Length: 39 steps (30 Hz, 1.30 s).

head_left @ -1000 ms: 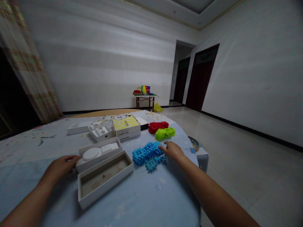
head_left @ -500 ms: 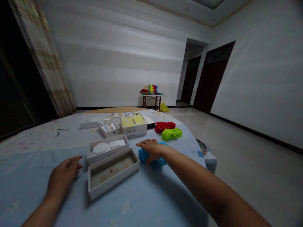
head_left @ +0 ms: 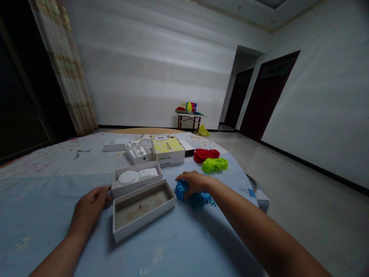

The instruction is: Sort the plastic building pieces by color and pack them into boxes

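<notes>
A fluffy blue chenille-like bundle (head_left: 181, 189) lies on the cloth, with my right hand (head_left: 194, 182) gripping it from above. My left hand (head_left: 90, 207) rests by the left ends of two white boxes, its fingers curled; what they hold, if anything, is hidden. The nearer box (head_left: 144, 222) is an open tray with stains inside. Behind it, another open box (head_left: 115, 186) holds a white round piece (head_left: 128, 177) and a white block (head_left: 148, 173). Red (head_left: 206, 154) and lime green (head_left: 215, 165) fluffy bundles lie beyond my right hand.
A yellow cartoon box (head_left: 168, 148), a white box with small parts (head_left: 138, 152) and a flat white box (head_left: 115, 144) stand farther back on the table (head_left: 52, 207). A blue clip (head_left: 251, 193) sits at the right edge. A small side table (head_left: 191, 115) is by the wall.
My right hand has closed on the blue bundle, whose right end now spreads outward. My left hand has come closer to the boxes. The whole view has shifted slightly.
</notes>
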Each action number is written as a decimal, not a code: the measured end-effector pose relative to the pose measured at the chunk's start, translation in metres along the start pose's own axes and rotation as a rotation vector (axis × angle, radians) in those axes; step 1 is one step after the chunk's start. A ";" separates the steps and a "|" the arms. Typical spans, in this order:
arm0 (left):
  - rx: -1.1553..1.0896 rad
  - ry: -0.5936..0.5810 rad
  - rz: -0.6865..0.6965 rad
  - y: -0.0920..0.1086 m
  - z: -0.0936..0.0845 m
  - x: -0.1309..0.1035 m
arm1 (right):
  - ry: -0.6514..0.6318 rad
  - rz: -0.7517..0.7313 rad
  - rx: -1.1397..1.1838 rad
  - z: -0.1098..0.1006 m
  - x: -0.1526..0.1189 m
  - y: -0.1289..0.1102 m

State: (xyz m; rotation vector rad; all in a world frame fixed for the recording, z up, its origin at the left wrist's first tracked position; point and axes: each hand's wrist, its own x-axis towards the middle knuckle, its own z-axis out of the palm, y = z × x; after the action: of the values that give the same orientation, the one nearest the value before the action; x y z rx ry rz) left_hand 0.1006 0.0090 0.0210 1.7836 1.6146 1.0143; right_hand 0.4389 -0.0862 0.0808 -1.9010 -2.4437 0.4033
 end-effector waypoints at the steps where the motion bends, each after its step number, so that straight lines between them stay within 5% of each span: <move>1: -0.001 0.000 -0.002 0.000 0.000 0.000 | 0.022 0.008 0.017 -0.004 -0.002 -0.001; 8: -0.020 0.056 0.039 -0.001 0.004 -0.004 | 0.295 -0.133 0.192 -0.023 0.001 -0.041; 13: -0.069 0.079 0.070 -0.006 0.008 -0.004 | 0.101 -0.321 0.169 -0.015 0.027 -0.097; 19: -0.087 0.088 0.079 -0.001 0.007 -0.006 | -0.113 -0.332 0.048 0.000 0.062 -0.133; 25: -0.093 0.097 0.086 0.000 0.008 -0.008 | -0.209 -0.381 0.002 0.008 0.077 -0.145; 32: -0.090 0.117 0.086 -0.001 0.008 -0.006 | -0.232 -0.445 0.207 0.011 0.076 -0.134; 39: -0.091 0.146 0.097 0.008 0.004 -0.013 | -0.156 -0.386 0.155 0.016 0.068 -0.125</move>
State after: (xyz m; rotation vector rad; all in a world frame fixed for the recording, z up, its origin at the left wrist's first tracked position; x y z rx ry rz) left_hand 0.1085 -0.0044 0.0225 1.7773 1.5520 1.2681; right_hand 0.2995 -0.0529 0.0823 -1.3432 -2.7009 0.7182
